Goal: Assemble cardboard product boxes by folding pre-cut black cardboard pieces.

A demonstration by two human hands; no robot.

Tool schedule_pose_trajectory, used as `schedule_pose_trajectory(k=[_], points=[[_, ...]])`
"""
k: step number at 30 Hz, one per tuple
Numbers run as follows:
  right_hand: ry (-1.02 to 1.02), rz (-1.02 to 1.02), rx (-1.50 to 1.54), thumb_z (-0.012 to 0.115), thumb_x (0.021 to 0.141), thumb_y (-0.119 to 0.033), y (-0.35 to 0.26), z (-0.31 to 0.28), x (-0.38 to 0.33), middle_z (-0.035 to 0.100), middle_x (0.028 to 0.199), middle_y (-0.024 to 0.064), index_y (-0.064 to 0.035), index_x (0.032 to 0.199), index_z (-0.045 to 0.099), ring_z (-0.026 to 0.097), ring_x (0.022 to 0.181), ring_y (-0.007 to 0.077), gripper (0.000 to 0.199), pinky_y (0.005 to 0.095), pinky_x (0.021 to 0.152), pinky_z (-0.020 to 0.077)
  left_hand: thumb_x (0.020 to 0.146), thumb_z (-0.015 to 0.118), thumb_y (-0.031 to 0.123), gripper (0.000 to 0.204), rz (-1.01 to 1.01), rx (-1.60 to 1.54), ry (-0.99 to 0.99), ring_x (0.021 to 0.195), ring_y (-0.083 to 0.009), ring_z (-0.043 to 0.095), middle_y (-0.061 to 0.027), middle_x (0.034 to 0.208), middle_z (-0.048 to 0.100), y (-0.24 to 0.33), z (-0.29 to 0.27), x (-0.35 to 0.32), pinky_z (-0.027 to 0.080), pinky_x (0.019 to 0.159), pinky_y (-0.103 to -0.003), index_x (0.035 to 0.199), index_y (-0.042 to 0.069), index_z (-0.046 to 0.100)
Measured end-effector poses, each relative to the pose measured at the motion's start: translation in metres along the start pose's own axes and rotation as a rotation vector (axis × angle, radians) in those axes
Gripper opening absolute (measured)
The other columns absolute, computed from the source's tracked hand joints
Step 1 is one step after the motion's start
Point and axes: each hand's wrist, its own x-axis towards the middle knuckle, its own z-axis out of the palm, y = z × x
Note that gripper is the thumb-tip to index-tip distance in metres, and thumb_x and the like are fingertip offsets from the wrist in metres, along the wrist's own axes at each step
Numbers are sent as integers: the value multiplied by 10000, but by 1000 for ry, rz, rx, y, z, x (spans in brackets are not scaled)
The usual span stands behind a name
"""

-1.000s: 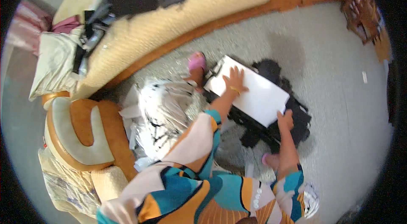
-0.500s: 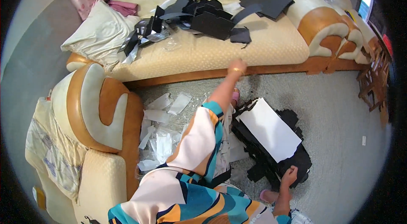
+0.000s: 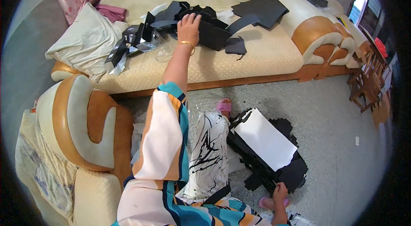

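Observation:
My left hand stretches over the sofa to a heap of black cardboard pieces. Its fingers are extended and slightly apart at the top edge of one folded panel; the palm side is hidden. Low on the right, my right hand is closed at the near edge of a stack of flat black cardboard cut-outs on the floor. What its fingers pinch is too small to make out. A white sheet lies on top of that stack. A small dark pouch-like piece rests near the sofa's front edge.
The cream sofa carries flat black sheets, clear plastic wrap and a white pillow. A sofa armrest stands at left. My foot in a pink slipper is beside the stack. A wooden chair stands at far right.
My left hand has moved left and farther away, from the sofa's front edge to the black cardboard heap. The view has shifted slightly; my right hand stays beside the floor stack.

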Motion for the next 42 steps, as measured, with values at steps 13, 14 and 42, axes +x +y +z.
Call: schedule_pose_trajectory(k=[13, 14, 42], points=[[-223, -25, 61, 523, 728, -76, -22, 7, -7, 591, 787, 187, -32, 815, 593, 568, 761, 348, 120, 413, 670, 453, 693, 657, 297, 184, 108, 290, -533, 851, -244, 584, -57, 867, 589, 10, 9, -14, 440, 722, -393, 798, 147, 649], [-217, -33, 44, 527, 725, -68, -22, 5, -7, 592, 788, 185, -32, 816, 594, 569, 760, 347, 119, 412, 666, 454, 693, 657, 297, 184, 118, 288, -522, 851, -244, 584, -57, 867, 589, 11, 4, -9, 440, 722, -393, 798, 147, 649], [-163, -781, 469, 557, 725, -45, -265, -196, -33, 544, 847, 155, 2, 863, 526, 537, 821, 323, 149, 372, 722, 442, 639, 536, 133, 68, 1167, -459, -562, 564, -146, 519, -16, 607, 480, 165, -373, -209, 394, 499, -258, 674, 75, 529]])
